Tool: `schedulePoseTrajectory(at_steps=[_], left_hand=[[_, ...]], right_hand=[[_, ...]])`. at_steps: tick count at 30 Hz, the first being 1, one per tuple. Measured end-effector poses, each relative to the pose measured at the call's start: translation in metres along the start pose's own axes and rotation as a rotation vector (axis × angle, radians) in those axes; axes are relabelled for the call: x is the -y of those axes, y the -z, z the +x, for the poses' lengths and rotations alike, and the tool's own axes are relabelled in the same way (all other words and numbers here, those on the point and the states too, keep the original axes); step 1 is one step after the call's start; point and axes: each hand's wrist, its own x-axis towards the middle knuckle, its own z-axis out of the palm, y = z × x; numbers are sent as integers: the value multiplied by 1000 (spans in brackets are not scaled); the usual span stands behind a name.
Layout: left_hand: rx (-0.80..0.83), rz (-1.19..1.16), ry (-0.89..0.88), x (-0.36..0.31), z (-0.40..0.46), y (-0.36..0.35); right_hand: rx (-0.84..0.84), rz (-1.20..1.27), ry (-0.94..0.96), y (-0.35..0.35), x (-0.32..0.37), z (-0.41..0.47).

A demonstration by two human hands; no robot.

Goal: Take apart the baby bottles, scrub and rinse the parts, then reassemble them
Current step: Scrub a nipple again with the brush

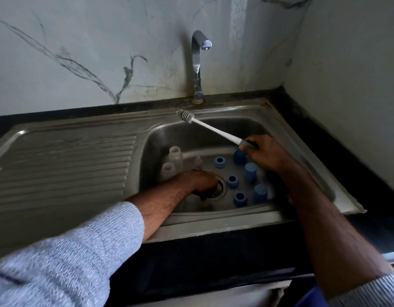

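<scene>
Steel sink basin (302,165) sits in black stone counter (324,120); ribbed steel drainboard (65,165) adjoins on its left. Chrome curved tap (197,63) stands behind the basin at the veined marble wall (92,52).

In the basin:
- round drain (221,190) near centre
- two translucent plastic bottles (176,154) at left, behind the left hand (202,180), which is at the drain
- three blue plastic collar rings (232,181) in a row right of the drain
- three blue plastic caps (250,172) in a row right of the rings

Right hand (264,154) above the rear cap grips white long-handled bottle brush (213,129); brush head over the basin's back rim, before the tap.
</scene>
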Motion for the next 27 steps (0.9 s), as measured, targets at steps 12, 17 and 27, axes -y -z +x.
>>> schedulePoseTrajectory(at_steps=[12, 17, 27], left_hand=[[-1035, -1316, 68, 93, -71, 22], [-1213, -1880, 41, 110, -108, 6], [-1283, -1941, -90, 122, -116, -10]], right_hand=[[-26, -13, 45, -1, 5, -3], [-112, 21, 19, -5, 10, -7], [-170, -239, 177, -14, 18, -12]])
